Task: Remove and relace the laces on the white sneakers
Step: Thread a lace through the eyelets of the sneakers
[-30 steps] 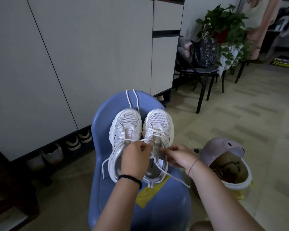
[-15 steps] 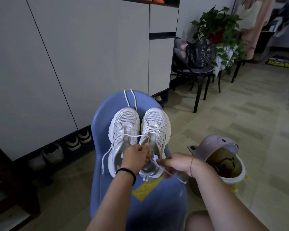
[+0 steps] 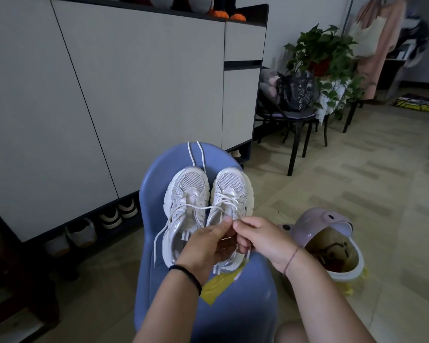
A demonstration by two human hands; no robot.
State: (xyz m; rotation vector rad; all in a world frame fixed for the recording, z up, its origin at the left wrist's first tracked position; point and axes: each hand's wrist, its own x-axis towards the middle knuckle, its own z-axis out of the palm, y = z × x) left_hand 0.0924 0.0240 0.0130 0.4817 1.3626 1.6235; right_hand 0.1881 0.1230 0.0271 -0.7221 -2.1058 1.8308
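Two white sneakers stand side by side, toes away from me, on a blue plastic chair (image 3: 156,194). The left sneaker (image 3: 186,194) has no lace in its eyelets. The right sneaker (image 3: 233,191) is laced over its front part. My left hand (image 3: 208,243) and my right hand (image 3: 260,240) meet above the right sneaker's opening, each pinching the white lace (image 3: 198,208), which runs across the left sneaker and hangs down its left side. A second loose lace (image 3: 196,154) lies on the chair beyond the toes.
A pink-lidded bin (image 3: 332,246) with a yellow liner stands open on the floor to the right. A yellow scrap (image 3: 216,285) lies on the chair under my left wrist. White cabinets (image 3: 109,95) with shoes beneath fill the left. A black chair (image 3: 295,120) and a plant (image 3: 325,53) stand behind.
Both hands have lifted slightly and come together, fingertips touching over the right sneaker's opening. The lace end that trailed to the right is now gathered under my right hand.
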